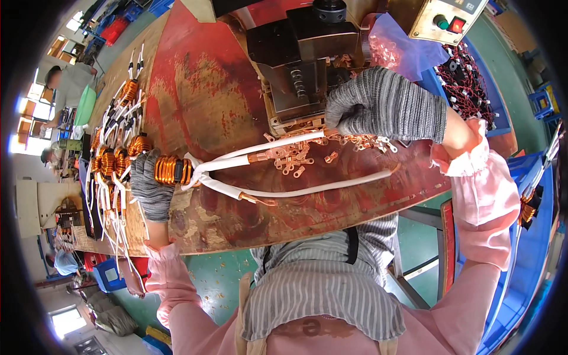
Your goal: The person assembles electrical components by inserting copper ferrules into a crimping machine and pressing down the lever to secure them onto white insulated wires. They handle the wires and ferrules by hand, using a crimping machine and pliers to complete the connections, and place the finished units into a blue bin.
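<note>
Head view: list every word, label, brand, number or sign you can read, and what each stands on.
Pink top: one dark letter-like mark on the chest; I don't copy lettering.
Control box: small marks near the picture's upper edge, too small to read.
Copper-coloured coil in the left hand, its white leads: no readable text.

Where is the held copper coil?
Left of centre in the head view: the copper coil is in the left hand, right of the coil pile.
</note>
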Motion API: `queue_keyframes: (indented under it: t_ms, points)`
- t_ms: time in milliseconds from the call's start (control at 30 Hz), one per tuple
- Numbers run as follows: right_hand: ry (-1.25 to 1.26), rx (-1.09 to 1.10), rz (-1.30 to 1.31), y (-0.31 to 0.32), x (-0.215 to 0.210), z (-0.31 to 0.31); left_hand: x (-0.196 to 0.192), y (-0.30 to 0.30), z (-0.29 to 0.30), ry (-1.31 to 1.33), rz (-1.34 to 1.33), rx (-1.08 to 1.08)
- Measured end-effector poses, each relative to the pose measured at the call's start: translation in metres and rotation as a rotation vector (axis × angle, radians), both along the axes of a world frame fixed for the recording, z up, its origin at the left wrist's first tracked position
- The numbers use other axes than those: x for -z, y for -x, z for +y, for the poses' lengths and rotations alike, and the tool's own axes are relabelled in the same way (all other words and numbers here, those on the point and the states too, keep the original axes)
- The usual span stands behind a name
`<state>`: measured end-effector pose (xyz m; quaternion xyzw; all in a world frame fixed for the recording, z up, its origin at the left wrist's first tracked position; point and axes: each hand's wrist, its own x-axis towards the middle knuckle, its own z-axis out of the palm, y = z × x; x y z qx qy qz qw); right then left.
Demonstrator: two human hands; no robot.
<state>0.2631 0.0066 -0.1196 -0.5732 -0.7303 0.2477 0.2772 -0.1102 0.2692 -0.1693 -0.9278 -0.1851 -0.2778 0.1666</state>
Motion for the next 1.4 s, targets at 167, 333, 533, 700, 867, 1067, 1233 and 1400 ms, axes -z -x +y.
queue_keyframes:
  t_ms: [167, 333, 533, 700, 867, 1067, 1233, 1400]
  points:
    - [0.12, 0.067, 0.131, 0.008, -0.002, -0.007, -0.008, -0.008, -0.009, 0.056, 0.062, -0.134]
    - [0.096, 0.275, 0.655, 0.01, 0.029, -0.026, -0.013, -0.018, -0.022, 0.064, 0.125, -0.246]
    - [0.023, 0.426, 0.843, 0.015, 0.046, -0.023, -0.019, -0.01, -0.022, 0.263, 0.153, -0.225]
    - [-0.081, 0.422, 0.815, 0.018, 0.05, -0.02, -0.077, -0.028, -0.05, 0.606, 0.27, 0.169]
    - [-0.139, 0.426, 0.835, 0.011, 0.053, -0.016, -0.053, -0.128, -0.094, 0.639, 0.176, 0.392]
    - [-0.202, 0.413, 0.91, 0.01, 0.06, -0.004, -0.027, -0.166, -0.086, 0.387, 0.389, 0.422]
    - [-0.235, 0.484, 0.846, 0.009, 0.063, 0.006, -0.029, -0.174, -0.081, 0.172, 0.367, 0.374]
    - [-0.236, 0.523, 0.734, 0.006, 0.067, 0.01, -0.025, -0.177, -0.079, 0.142, 0.367, 0.368]
